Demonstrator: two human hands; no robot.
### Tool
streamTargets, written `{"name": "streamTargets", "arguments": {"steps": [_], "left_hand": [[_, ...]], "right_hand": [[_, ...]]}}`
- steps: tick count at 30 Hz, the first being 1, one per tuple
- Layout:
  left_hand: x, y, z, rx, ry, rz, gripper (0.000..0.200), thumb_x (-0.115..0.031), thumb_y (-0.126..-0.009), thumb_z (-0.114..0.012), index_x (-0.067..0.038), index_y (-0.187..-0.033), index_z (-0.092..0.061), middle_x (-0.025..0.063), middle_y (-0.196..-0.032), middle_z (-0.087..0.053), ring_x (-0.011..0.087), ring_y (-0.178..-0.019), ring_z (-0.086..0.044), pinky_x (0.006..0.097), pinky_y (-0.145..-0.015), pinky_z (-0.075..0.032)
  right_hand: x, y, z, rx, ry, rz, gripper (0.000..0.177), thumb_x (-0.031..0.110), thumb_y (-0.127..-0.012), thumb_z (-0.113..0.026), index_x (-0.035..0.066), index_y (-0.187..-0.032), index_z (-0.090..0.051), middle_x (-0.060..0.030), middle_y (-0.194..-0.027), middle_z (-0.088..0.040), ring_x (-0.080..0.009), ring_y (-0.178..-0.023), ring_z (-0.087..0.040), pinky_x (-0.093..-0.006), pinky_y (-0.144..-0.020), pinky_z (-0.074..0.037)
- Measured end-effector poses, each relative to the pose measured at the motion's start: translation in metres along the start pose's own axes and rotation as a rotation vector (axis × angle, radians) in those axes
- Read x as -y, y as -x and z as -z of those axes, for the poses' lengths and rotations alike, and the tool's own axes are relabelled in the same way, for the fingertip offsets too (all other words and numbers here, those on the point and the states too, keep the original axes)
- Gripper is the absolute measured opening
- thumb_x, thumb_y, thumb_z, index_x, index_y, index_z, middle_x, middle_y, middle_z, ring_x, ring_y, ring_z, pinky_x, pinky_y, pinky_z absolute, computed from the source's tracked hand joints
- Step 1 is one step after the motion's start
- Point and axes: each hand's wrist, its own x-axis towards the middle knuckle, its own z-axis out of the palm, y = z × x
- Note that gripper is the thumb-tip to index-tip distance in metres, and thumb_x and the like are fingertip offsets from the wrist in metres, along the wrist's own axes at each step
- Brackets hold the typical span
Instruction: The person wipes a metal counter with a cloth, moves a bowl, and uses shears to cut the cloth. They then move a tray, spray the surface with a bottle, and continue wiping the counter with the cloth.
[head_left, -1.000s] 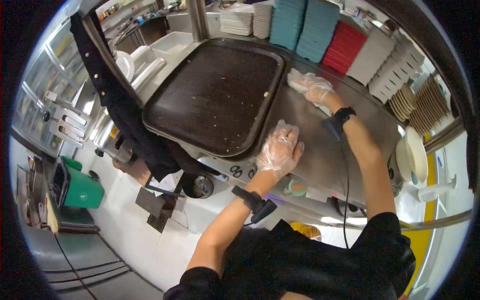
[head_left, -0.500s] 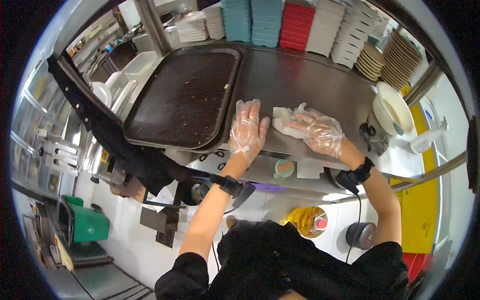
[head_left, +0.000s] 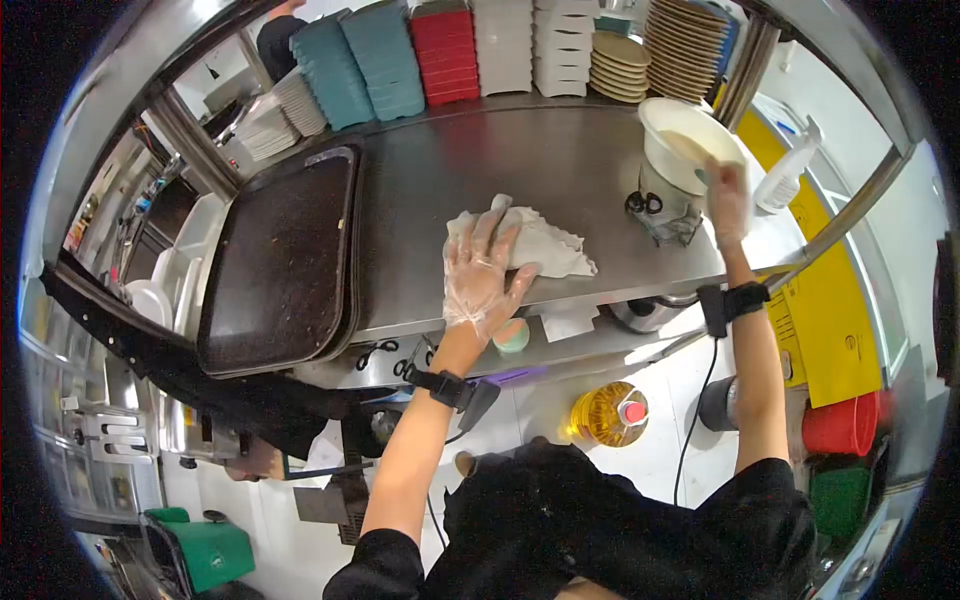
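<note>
While your left hand (head_left: 482,275) lay spread open on the white cloth (head_left: 545,247), your right (head_left: 729,205) blurred beside the bowl (head_left: 690,145). Couldn't tell its grip.

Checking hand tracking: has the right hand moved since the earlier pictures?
Yes, the right hand went rightward off the cloth, over toward the bowl.

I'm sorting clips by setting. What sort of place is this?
Probably a restaurant or canteen kitchen: a tall plate stack, a steel counter, and a jug of yellow liquid below.
</note>
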Motion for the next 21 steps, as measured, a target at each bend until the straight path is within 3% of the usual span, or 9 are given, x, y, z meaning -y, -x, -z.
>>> {"name": "streamTargets", "arguments": {"steps": [2, 3, 4, 5, 7, 9, 15, 18, 21], "left_hand": [[-0.001, 0.0, 0.001, -0.003, -0.006, 0.012, 0.061, -0.041, -0.085, -0.062, -0.016, -0.138, -0.044, 0.0104, -0.143, -0.039, 0.0359, -0.134, -0.033, 0.0527, -0.108, -0.028], [-0.002, 0.0, 0.003, -0.002, -0.005, 0.013, 0.062, -0.042, -0.085, -0.062, -0.015, -0.138, -0.044, 0.0108, -0.143, -0.039, 0.0359, -0.134, -0.034, 0.0521, -0.108, -0.028], [-0.002, 0.0, 0.004, -0.001, -0.006, 0.016, 0.062, -0.042, -0.085, -0.062, -0.015, -0.138, -0.045, 0.0111, -0.143, -0.039, 0.0359, -0.133, -0.034, 0.0516, -0.108, -0.028], [-0.002, 0.001, 0.004, -0.006, -0.015, 0.027, 0.062, -0.042, -0.085, -0.062, -0.015, -0.138, -0.045, 0.0111, -0.143, -0.039, 0.0359, -0.133, -0.034, 0.0516, -0.108, -0.028], [-0.001, 0.0, 0.003, 0.001, -0.031, 0.004, 0.062, -0.042, -0.085, -0.063, -0.014, -0.137, -0.045, 0.0121, -0.143, -0.039, 0.0362, -0.133, -0.035, 0.0506, -0.108, -0.029], [-0.001, 0.0, 0.003, -0.005, -0.032, 0.015, 0.062, -0.043, -0.085, -0.063, -0.014, -0.137, -0.046, 0.013, -0.143, -0.04, 0.0363, -0.133, -0.036, 0.0505, -0.108, -0.029], [-0.002, 0.001, 0.003, 0.017, -0.022, 0.025, 0.06, -0.044, -0.087, -0.062, -0.014, -0.136, -0.046, 0.0128, -0.143, -0.04, 0.0367, -0.133, -0.036, 0.0511, -0.109, -0.029], [-0.002, 0.0, 0.001, 0.002, -0.036, 0.037, 0.06, -0.045, -0.087, -0.062, -0.015, -0.136, -0.046, 0.0125, -0.143, -0.04, 0.037, -0.133, -0.035, 0.0512, -0.109, -0.029], [-0.002, 0.003, 0.002, 0.0, -0.032, 0.057, 0.059, -0.045, -0.087, -0.061, -0.015, -0.135, -0.047, 0.0124, -0.142, -0.04, 0.0373, -0.133, -0.035, 0.0512, -0.109, -0.029]], "right_hand": [[0.016, -0.026, 0.034, 0.034, 0.362, -0.461, 0.056, 0.051, -0.09, -0.059, 0.002, -0.115, -0.056, -0.0208, -0.095, -0.064, -0.0308, -0.088, -0.062, -0.0389, -0.08, -0.05], [-0.05, -0.03, 0.025, -0.107, 0.484, -0.286, 0.066, 0.057, -0.087, -0.059, 0.0, -0.122, -0.054, -0.0259, -0.099, -0.063, -0.0334, -0.093, -0.062, -0.0408, -0.081, -0.049], [-0.071, -0.039, 0.024, 0.023, 0.621, -0.399, 0.075, 0.061, -0.085, -0.059, 0.0, -0.127, -0.051, -0.0272, -0.098, -0.064, -0.0353, -0.093, -0.063, -0.0403, -0.082, -0.05], [-0.07, -0.044, 0.031, 0.573, 1.106, 0.192, 0.078, 0.063, -0.082, -0.063, 0.0, -0.126, -0.052, -0.0258, -0.099, -0.064, -0.0304, -0.095, -0.063, -0.0386, -0.079, -0.052], [-0.066, -0.044, 0.026, 0.343, -0.288, -1.058, 0.076, 0.058, -0.081, -0.068, 0.001, -0.128, -0.05, -0.0222, -0.098, -0.066, -0.0273, -0.088, -0.065, -0.0375, -0.073, -0.054], [-0.076, -0.041, 0.008, 0.266, -0.526, -1.143, 0.07, 0.054, -0.081, -0.071, 0.007, -0.127, -0.05, -0.0126, -0.099, -0.064, -0.0234, -0.085, -0.066, -0.0381, -0.069, -0.055], [-0.125, -0.04, -0.015, 0.491, 0.2, 0.152, 0.043, 0.023, -0.077, -0.078, 0.005, -0.11, -0.057, -0.018, -0.097, -0.064, -0.0313, -0.088, -0.066, -0.0389, -0.071, -0.053], [-0.149, -0.05, -0.015, 0.351, 0.126, 0.55, 0.039, 0.016, -0.076, -0.077, 0.004, -0.106, -0.055, -0.0207, -0.093, -0.063, -0.0365, -0.084, -0.064, -0.0411, -0.07, -0.051], [-0.126, -0.042, -0.012, 0.355, 0.212, 0.298, 0.037, 0.015, -0.076, -0.075, 0.004, -0.106, -0.055, -0.0194, -0.091, -0.063, -0.0379, -0.082, -0.063, -0.0418, -0.071, -0.051]]}}
